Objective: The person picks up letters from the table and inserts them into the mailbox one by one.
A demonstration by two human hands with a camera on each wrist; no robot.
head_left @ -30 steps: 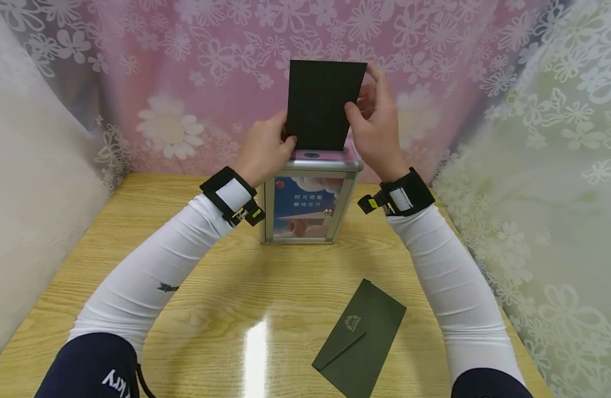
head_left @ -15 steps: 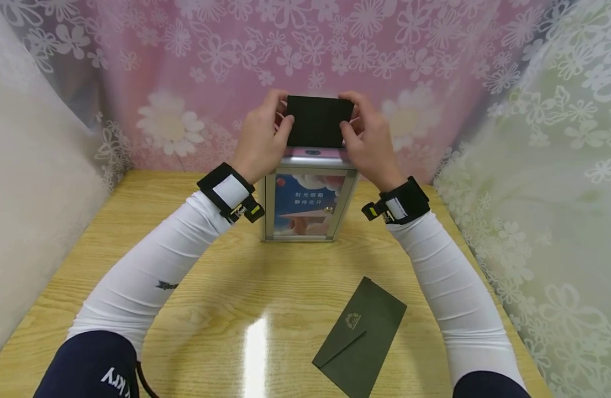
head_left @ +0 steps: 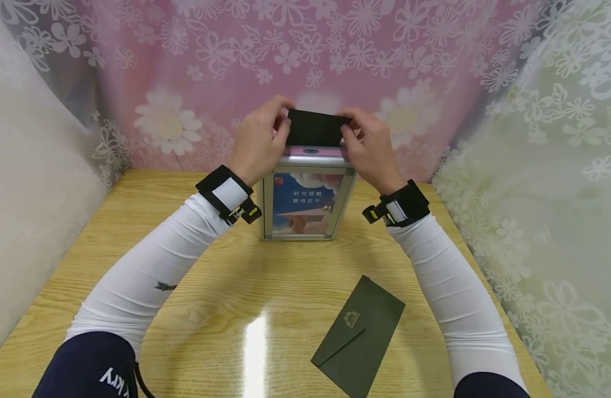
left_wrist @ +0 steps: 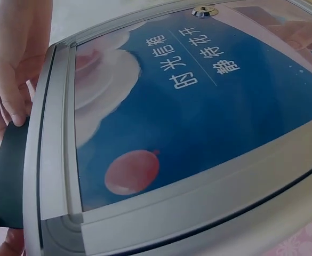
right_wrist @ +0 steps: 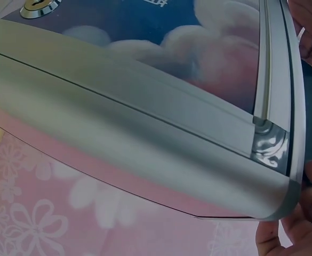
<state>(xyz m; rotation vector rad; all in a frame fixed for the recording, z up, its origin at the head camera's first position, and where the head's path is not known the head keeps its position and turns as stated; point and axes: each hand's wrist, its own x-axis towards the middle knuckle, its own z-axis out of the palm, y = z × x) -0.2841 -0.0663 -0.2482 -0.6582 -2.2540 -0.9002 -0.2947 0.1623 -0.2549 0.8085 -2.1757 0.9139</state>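
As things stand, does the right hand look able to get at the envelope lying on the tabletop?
Probably yes, after letting go: the right hand pinches the dark sheet at the top of the box, but nothing visible covers the envelope.

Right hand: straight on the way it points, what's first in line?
The right hand would meet the dark card it pinches; past that, probably the pink curtain, depth unclear.

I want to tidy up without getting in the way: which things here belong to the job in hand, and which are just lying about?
In the job:
- dark card, held by the left hand and right hand
- box, with the card upright at its top

Apparently lying about:
- green envelope, untouched on the table; possibly needed later
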